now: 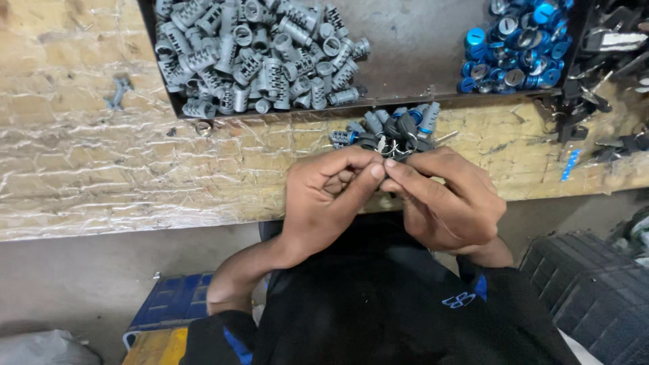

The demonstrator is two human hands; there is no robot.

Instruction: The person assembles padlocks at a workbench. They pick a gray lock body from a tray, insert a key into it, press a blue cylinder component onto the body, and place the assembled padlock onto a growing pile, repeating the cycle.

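My left hand [324, 199] and my right hand [443, 203] meet fingertip to fingertip at the near edge of the workbench [88, 169]. Together they pinch a small part [383, 177] that the fingers almost wholly hide. Just beyond the fingertips lies a small pile of grey lock cylinders with dark keys and wire rings [392, 128]. A dark metal tray [405, 47] behind it holds a heap of grey ribbed cylinders [257, 54] on its left and a heap of blue caps [517, 44] on its right.
The bench top is wrapped in wrinkled clear plastic. Black keys and parts [595, 101] are scattered at the far right, with a blue strip [570, 164] near them. A lone grey part [118, 91] lies at the left. Below are a blue crate [172, 301] and a black ribbed bin [595, 290].
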